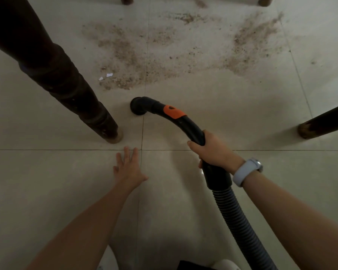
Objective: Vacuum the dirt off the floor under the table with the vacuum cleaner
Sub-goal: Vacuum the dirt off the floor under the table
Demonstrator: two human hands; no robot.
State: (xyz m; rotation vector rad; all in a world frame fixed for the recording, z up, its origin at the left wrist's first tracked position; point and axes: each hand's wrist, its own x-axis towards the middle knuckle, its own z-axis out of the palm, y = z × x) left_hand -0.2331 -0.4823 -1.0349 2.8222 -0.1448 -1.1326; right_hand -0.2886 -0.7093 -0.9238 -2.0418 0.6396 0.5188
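1. Nearest the camera, the ribbed grey hose point(240, 221) runs up from the bottom edge, slanting a little to the left, into a black cuff at the base of the handle.
2. The right hand point(213, 151), a pale watch point(246, 171) on its wrist, grasps the black curved handle point(191, 129) with fingers wrapped around it.
3. The left hand point(128, 168) is released, fingers spread and straight, over the floor point(47, 182) just left of the handle; I cannot tell whether the palm touches the tile.
4. The handle arcs away from the person and bends left, past an orange slider point(174, 112). Its round nozzle point(138, 107) points down onto the floor, on a tile seam.
5. No brand or writing can be read on the vacuum parts.
6. A dark turned desk leg point(76, 94) stands just left of the nozzle, close to it. Another leg point(324, 123) is well apart on the right.
7. Beyond the nozzle, brown dirt point(144, 61) spreads across the tiles, with two white paper scraps point(106, 76) at its near left edge.
8. Farthest off, two more leg feet point(126, 0) sit at the top edge.
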